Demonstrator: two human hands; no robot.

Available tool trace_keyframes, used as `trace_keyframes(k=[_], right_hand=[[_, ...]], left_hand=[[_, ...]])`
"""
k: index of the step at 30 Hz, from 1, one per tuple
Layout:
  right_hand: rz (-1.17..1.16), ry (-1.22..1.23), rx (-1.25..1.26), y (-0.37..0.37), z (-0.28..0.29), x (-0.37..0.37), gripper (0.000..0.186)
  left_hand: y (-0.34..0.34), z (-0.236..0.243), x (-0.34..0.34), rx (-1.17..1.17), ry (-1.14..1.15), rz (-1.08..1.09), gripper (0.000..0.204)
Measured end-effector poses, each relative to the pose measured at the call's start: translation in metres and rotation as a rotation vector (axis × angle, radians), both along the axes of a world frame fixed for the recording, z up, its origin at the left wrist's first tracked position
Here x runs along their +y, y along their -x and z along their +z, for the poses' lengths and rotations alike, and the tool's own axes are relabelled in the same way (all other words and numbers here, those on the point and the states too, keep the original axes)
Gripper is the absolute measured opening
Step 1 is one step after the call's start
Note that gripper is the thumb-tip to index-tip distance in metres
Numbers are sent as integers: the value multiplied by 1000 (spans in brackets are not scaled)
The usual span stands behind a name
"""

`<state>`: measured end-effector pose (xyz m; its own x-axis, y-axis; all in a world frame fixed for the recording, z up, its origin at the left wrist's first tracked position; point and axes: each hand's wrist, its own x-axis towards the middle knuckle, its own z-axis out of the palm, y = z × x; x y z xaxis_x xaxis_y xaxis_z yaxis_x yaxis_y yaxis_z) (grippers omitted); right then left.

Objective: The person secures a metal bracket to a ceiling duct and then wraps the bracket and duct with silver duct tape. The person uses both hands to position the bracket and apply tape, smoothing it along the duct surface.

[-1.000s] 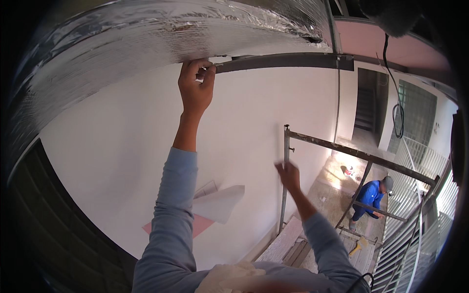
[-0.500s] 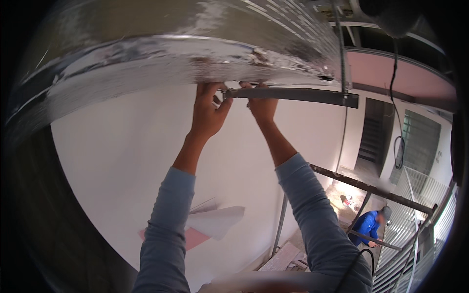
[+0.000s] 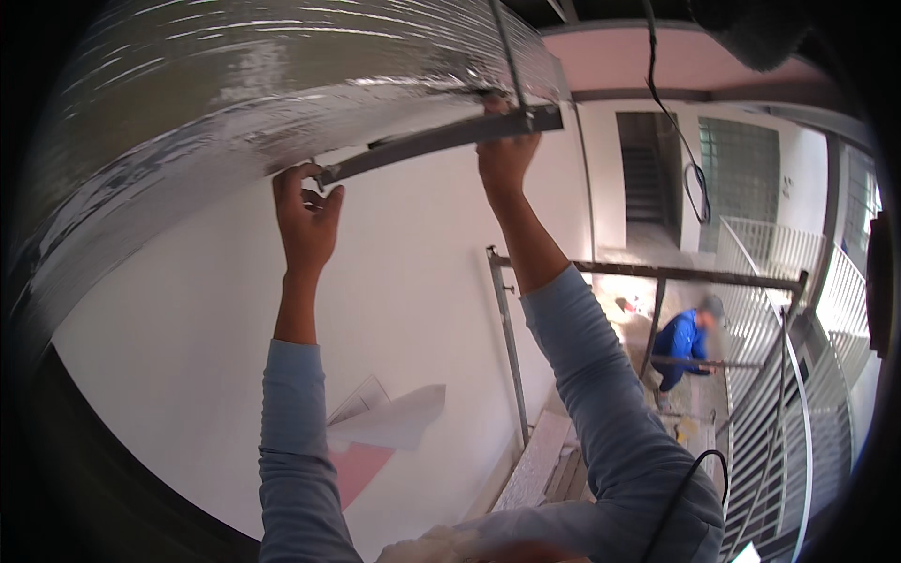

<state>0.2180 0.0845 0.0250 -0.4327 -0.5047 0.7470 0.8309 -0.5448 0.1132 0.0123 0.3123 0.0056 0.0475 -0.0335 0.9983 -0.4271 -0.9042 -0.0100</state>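
Overhead, a grey metal bar (image 3: 422,148) runs beneath a large duct wrapped in shiny silver foil (image 3: 282,75). My left hand (image 3: 308,220) is at the bar's left end, thumb and fingers curled around a small metal piece there that is too small to make out. Near the other end, my right hand (image 3: 507,159) grips the bar from below, its fingertips up behind it and partly hidden. Close beside that hand, a threaded rod (image 3: 510,56) comes down from above to the bar.
A scaffold frame (image 3: 694,274) stands below right. Beyond it, a person in blue (image 3: 680,342) crouches near white railings (image 3: 751,375). A black cable (image 3: 676,117) hangs at upper right. Papers (image 3: 399,418) and a pink sheet (image 3: 361,464) lie lower left, beside planks (image 3: 535,460).
My right hand has moved along the bar to its right end, beside the threaded rod. My left hand stays at the left end. The view has turned right, and the bar now appears tilted.
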Motion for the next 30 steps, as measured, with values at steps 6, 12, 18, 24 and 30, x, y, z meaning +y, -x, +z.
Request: trace_keyframes(k=[6,12,18,24,30], right_hand=[[704,292,416,51,-5,13,37],[536,539,995,1,-147,54,48],[484,246,1696,46,-595,-29,16],[-78,154,2325,302,-875,-204,15],[-98,-75,2616,390,-900,-299,18]], left_hand=[[-8,4,7,64,99,52,47],[23,-46,-5,14,54,289,48],[74,-331,-36,564,504,-79,24],[226,-661,-66,1858,437,43,31],[300,-744,59,2450,-115,212,38]])
